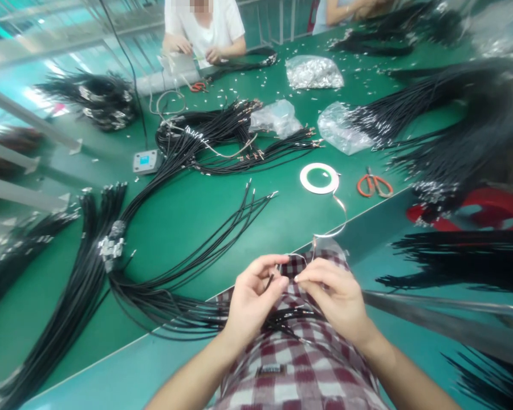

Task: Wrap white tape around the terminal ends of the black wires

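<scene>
My left hand [253,299] is closed in a pinch on the end of a thin black wire [268,281], held over my checked shirt at the table's near edge. My right hand [336,296] is pinched too, its fingertips meeting the left hand's at the wire end, and a thin strip of clear tape [340,213] runs from it up to a white tape roll [319,178] on the green table [196,216]. A bundle of black wires [175,296] lies across my lap and curves left onto the table.
Orange scissors [374,185] lie right of the tape roll. Large black wire bundles [81,279] cover the left, centre and right of the table, with plastic bags of metal terminals [314,72] and a small grey device [146,161]. A person in white [205,28] works at the far side.
</scene>
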`<state>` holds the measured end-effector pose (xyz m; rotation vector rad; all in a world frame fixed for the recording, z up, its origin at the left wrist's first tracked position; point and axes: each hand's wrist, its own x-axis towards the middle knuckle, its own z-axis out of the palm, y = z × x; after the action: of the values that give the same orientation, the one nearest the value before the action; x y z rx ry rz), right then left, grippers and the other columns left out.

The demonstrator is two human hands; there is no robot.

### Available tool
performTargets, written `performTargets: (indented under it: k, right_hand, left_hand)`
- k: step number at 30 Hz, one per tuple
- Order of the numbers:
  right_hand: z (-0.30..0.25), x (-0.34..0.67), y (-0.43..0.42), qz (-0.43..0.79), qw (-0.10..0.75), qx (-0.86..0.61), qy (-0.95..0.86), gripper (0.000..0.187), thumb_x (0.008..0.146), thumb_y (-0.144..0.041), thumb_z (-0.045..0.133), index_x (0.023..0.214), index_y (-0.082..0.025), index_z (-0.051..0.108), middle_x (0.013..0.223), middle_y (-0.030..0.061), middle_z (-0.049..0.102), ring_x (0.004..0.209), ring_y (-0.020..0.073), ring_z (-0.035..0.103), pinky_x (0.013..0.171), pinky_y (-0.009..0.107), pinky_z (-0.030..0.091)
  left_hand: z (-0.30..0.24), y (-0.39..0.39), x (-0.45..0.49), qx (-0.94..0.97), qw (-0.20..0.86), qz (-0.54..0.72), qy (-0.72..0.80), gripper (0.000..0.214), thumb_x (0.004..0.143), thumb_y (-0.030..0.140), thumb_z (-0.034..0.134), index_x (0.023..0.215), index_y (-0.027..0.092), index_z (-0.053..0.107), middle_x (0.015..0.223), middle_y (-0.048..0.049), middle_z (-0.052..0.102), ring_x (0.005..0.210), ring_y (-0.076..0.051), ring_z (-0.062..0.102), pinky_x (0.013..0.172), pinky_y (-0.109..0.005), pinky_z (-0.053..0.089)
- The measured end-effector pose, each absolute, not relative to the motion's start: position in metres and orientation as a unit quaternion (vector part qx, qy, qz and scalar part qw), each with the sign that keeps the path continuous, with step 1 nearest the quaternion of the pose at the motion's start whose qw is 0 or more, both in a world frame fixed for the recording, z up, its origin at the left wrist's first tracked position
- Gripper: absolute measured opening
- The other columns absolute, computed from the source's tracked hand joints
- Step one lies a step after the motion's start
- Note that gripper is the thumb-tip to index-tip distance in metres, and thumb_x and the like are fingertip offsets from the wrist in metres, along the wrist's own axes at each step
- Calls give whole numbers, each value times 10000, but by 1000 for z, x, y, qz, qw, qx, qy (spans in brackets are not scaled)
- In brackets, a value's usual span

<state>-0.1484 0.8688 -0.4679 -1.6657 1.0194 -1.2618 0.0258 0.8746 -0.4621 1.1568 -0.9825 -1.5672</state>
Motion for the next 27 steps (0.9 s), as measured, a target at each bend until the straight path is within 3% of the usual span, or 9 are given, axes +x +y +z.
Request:
performTargets:
  k: [4,11,16,21,27]
  right_hand:
    - [-476,-147,868,-483,387,-675,401,196,912,-67,639,975,-225,737,895,33,693,806,147,658,723,262,531]
    - [-476,-143,866,-449,351,-704,425,132,923,-112,647,910,-213,730,877,30,722,798,159,667,743,290,512]
    - [-475,-141,864,-458,331,-686,458,114,909,-117,666,893,-215,722,834,17,719,772,157,662,730,279,509]
    - [-472,-144,863,-463,345,-677,456,114,910,-112,661,880,-210,709,834,17,709,777,152,652,728,268,510]
    - [-469,-142,863,-458,345,-674,465,120,910,-120,655,843,-215,687,808,4,699,763,152,643,719,276,495]
  left_hand:
    - [-465,878,21,496,468,-577,-450,129,838,255,735,936,175,760,842,-41,650,773,-120,601,713,-203,484]
    - [-476,877,16,500,522,-495,-483,18,847,192,717,844,192,735,847,-25,605,778,-116,601,677,-182,490]
    - [-475,880,16,489,541,-436,-527,60,885,154,664,861,202,690,857,-16,582,778,-106,568,667,-173,470]
    - [-470,877,18,475,573,-458,-486,58,905,167,639,898,212,674,860,-9,588,775,-94,581,688,-160,489]
    - [-471,879,16,498,524,-502,-475,256,763,186,806,1002,215,719,906,-14,600,723,-86,589,664,-168,505]
